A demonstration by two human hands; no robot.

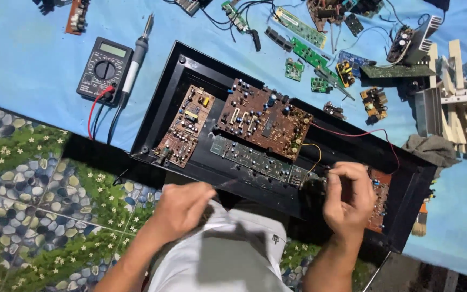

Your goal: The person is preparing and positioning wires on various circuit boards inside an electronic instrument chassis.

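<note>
Head view, looking down. Person is sitting over a black open chassis tray (160, 92) that is lying diagonally from upper centre to lower right of the frame, partly on a blue sheet (22, 59) and partly on a pebble-and-flower patterned floor mat (28, 200).

Right hand (347, 200), lower right of centre: fingers are curling shut around a small dark round part (313, 190) at the near edge of the tray, beside a small brown board (379, 197) at the tray's right end. What the part is cannot be told; it is mostly hidden by the hand.

Left hand (182, 208), lower centre: fingers are folding loosely inward and resting at the tray's near rim, above the person's white clothing (228, 249). Whether it is gripping anything cannot be told.

Inside the tray: a narrow brown circuit board (185, 125) is lying at the left, a larger brown circuit board (263, 119) in the middle, and a long green board strip (252, 159) just below them. A red wire (363, 134) is running from the larger board toward the right end.

Upper left of the frame: a black digital multimeter (104, 69) with red and black leads is lying on the sheet, with a soldering iron (139, 51) just beside it. Along the top: loose green circuit boards (309, 51) and small parts are lying scattered. Upper right: a pale wooden slatted frame (463, 86), and a grey rag (433, 147) beside the tray's far corner.
</note>
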